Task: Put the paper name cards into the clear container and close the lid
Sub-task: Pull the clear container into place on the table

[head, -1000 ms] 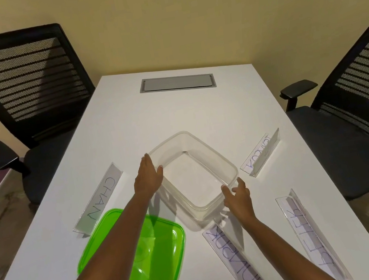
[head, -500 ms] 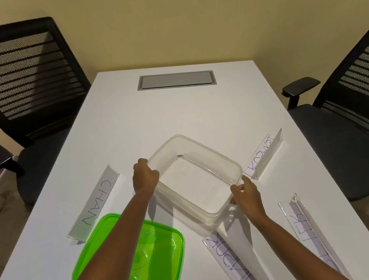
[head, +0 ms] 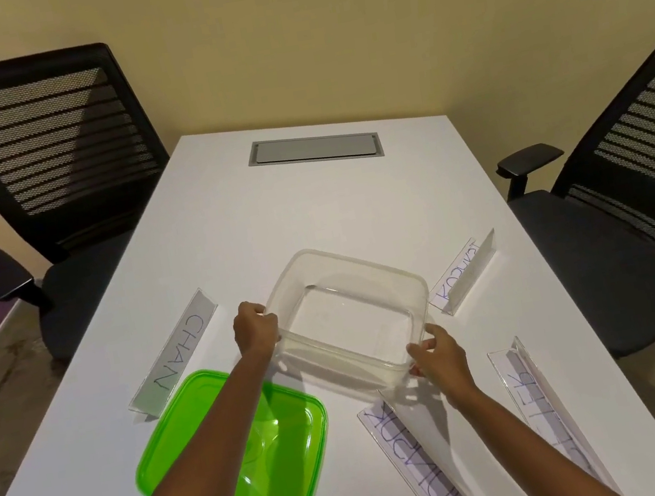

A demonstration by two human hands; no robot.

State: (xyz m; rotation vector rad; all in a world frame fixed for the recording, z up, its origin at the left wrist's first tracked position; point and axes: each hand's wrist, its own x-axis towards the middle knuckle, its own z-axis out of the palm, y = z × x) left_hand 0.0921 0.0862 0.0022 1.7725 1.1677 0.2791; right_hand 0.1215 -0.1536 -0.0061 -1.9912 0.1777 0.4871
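Note:
An empty clear container [head: 368, 271] stands in the middle of the white table [head: 312, 216]. My left hand [head: 255, 330] grips its left corner and my right hand [head: 437, 354] grips its near right corner. The green lid [head: 265, 463] lies flat to the near left, partly under my left forearm. Several paper name cards in clear holders surround the container: one reading CHAN [head: 176, 357] on the left, one [head: 465, 273] on the right, one [head: 420, 464] near centre, one [head: 544, 406] at the near right.
A grey cable hatch [head: 314, 150] is set into the far end of the table. Black mesh office chairs stand at the left [head: 42, 138] and right [head: 631, 199] sides. A yellow wall closes off the far end.
Both hands went from resting beside the container to gripping its corners. The container has turned and shifted slightly on the table. The lid and cards have stayed put.

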